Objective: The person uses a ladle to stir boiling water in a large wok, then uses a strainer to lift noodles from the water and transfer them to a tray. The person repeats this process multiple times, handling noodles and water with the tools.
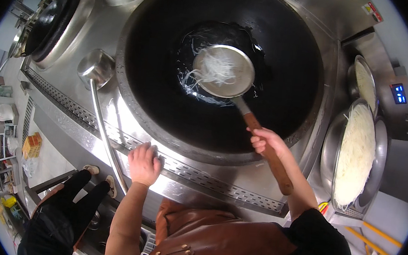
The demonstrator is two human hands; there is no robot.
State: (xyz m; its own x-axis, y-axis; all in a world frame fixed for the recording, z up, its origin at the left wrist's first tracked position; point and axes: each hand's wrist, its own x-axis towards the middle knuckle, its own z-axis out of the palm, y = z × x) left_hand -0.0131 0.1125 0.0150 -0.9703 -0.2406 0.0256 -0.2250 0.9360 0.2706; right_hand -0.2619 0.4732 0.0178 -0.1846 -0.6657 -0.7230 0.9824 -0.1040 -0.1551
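Observation:
My right hand (264, 139) grips the brown wooden handle (276, 164) of a round metal skimmer (243, 76). White shredded strands (215, 69) lie on the skimmer's disc, mostly on its left half, and some trail over the edge. The disc is over the middle of a large black wok (151, 67), where liquid glints around it and more pale strands show. Whether the disc touches the liquid I cannot tell. My left hand (145, 163) rests palm down on the perforated front strip (199, 177) of the steel range, holding nothing.
A long-handled metal ladle (95, 69) lies left of the wok, its handle reaching over the front edge. At right, a steel bowl (330, 150) is heaped with pale strands; another bowl (352, 77) stands behind. A second wok (53, 26) is far left. A person (66, 214) stands lower left.

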